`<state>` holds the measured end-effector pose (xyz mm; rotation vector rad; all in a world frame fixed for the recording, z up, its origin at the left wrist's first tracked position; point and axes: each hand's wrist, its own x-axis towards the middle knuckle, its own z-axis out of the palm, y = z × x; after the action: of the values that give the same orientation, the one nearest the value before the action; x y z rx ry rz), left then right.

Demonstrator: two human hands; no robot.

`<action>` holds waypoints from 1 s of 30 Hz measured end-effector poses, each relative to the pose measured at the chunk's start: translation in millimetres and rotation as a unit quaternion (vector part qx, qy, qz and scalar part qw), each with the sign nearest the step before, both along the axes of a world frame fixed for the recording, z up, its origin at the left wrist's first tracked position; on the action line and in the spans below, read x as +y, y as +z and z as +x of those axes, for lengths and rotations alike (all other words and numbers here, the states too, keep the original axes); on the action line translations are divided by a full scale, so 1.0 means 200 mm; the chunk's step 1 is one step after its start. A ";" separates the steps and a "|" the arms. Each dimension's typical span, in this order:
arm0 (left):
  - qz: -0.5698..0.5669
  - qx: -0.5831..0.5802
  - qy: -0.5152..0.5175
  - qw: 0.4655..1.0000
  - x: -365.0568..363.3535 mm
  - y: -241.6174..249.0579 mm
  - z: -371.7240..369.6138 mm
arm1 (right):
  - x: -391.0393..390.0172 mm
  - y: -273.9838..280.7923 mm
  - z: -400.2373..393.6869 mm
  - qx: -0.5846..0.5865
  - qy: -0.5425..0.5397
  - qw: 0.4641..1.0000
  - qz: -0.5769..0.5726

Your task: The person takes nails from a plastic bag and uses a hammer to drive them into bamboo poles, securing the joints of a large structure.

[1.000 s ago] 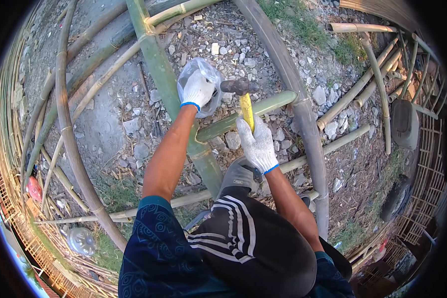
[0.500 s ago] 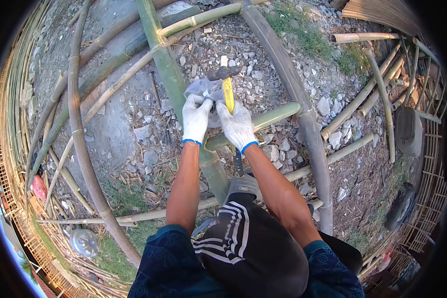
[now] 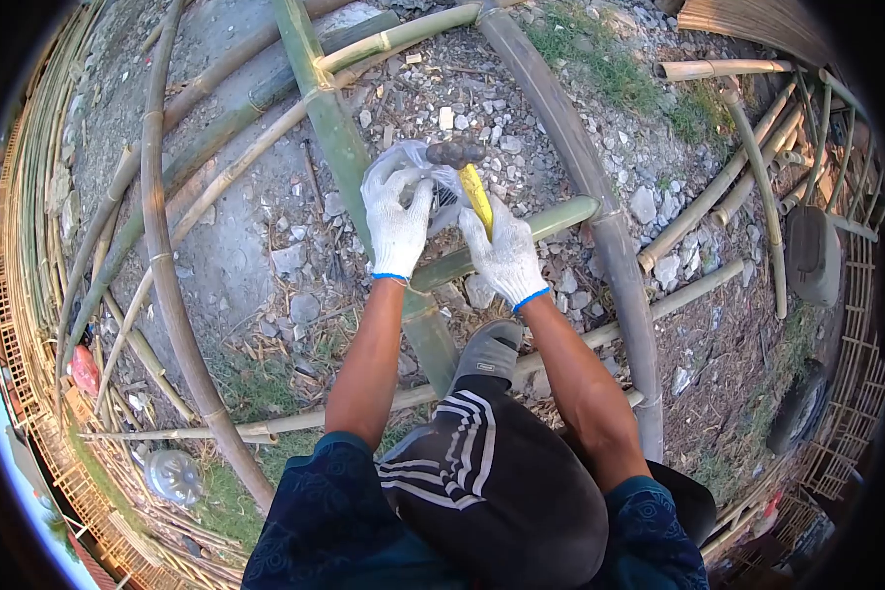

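Note:
My left hand (image 3: 400, 226), in a white knit glove with a blue cuff, has its fingers curled on a clear plastic bag (image 3: 388, 165). My right hand (image 3: 504, 248), gloved the same way, is wrapped round the yellow handle of a hammer (image 3: 476, 199). The hammer's dark head points away from me, close to the bag. Whatever the bag contains cannot be made out. Beneath both hands lie a thick green bamboo pole (image 3: 336, 133) and a shorter green crosspiece (image 3: 560, 218) that meets a grey-brown pole.
The grey-brown bamboo pole (image 3: 560, 128) runs down the right side. Several more poles cross at left, including a long curved one (image 3: 155, 216). Broken stones (image 3: 643, 205) and rubble cover the ground. A plastic bottle (image 3: 173, 478) lies lower left; my shoe (image 3: 488, 356) is near the crosspiece.
My hands have moved apart, the right one shifting right with the hammer. The plastic bag is now stretched between them, and the hammer's handle is tilted more to the left.

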<state>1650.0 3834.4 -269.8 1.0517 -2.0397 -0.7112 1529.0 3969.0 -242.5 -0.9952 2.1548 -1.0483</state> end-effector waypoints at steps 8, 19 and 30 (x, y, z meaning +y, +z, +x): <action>0.045 -0.038 0.085 0.995 0.40 -0.07 0.36 | 0.26 0.01 -0.02 0.045 0.173 0.983 0.051; -0.031 -0.014 0.050 0.998 0.41 -0.22 0.27 | 0.28 -0.09 0.08 0.006 0.190 0.979 0.079; -0.075 -0.172 0.026 0.982 0.29 -0.22 0.27 | 0.38 -0.15 -0.01 0.001 0.092 0.993 0.070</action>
<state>1705.0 3892.4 -313.5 1.1982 -2.3069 -0.3579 1526.5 4044.3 -273.3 -1.1035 2.0611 -0.7975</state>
